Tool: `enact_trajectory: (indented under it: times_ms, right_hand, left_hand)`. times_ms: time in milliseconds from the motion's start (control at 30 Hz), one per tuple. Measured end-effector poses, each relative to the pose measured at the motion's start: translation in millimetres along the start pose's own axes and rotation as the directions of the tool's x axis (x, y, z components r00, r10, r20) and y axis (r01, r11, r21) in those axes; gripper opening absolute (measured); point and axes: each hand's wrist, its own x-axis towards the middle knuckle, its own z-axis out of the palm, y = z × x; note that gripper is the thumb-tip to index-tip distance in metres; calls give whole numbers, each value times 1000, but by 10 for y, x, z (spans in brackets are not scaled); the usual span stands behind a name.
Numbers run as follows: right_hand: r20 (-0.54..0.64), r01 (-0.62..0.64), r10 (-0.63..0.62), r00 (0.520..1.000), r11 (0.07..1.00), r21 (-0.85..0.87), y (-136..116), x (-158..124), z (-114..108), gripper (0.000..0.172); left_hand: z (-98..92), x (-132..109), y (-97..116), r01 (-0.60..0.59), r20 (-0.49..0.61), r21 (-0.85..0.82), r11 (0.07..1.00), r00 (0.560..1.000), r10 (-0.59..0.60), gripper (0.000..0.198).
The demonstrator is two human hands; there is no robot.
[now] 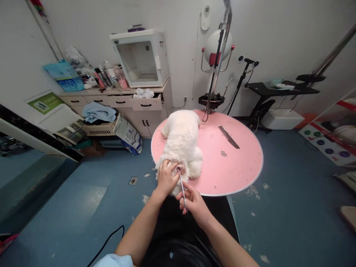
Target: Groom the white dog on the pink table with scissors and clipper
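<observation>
You have the white dog (182,139) on the left part of the pink counter (239,167), rump toward 11 o'clock and head between 7 and 8, at the edge nearest you. Your left grip (166,180) seems to pinch the ear (182,168), resting in the fur; your right grip (193,202), toward 5 o'clock from it, is closed around a slim metal tool (182,189) whose tip points near 12 and meets the ear opening. Judge the dog as soft outside but weighty, and able to shift by itself; the ear is likely thin, pliable and tender, so it is best held lightly by the flap close to its base. The tool should be light, stiff and perhaps slippery, steadiest when held at the handle end, well back from the tip. Mind the edge from 6 to 8 o'clock, where the head seems to reach past it. Open room spreads from 3 to 5, with a small tuft of fur (223,153) toward 3; a comb (228,137) lies between 1 and 2, and the metal post (218,68) at 12 limits reach there.
</observation>
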Motion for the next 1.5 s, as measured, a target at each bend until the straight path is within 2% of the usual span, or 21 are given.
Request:
enact_trajectory:
  times_ms: [133,400,633,733,1000,1267,1367,1500]
  right_hand:
    - [-15,-17,16,1000,999,-46,-90,130,38,80]
    - [20,-75,75,997,997,-34,-252,163,53,68]
    - [13,-62,63,998,995,-79,-149,42,42,70]
    - [-31,-51,49,998,995,-89,-113,5,11,74]
    - [-74,-50,44,996,996,-80,-148,137,45,70]
    - [-7,-10,10,1000,997,-72,-72,43,62,68]
    - [2,-24,25,1000,997,-78,-60,-31,61,72]
    - [-78,-20,11,997,994,-112,-61,-7,56,81]
  left_hand:
    - [16,-34,20,-38,-46,45,998,998,40,31]
    - [77,-96,-2,-115,-103,143,983,986,131,34]
    - [73,-111,-28,-117,-134,104,988,982,130,32]
    - [74,-113,-33,-119,-148,100,988,980,133,31]
    - [106,-142,-32,-153,-166,143,978,970,176,30]
    - [85,-128,-35,-127,-144,111,986,979,142,31]
    - [73,-118,-44,-99,-129,91,991,985,110,33]
    - [67,-115,-47,-99,-120,75,992,987,108,32]
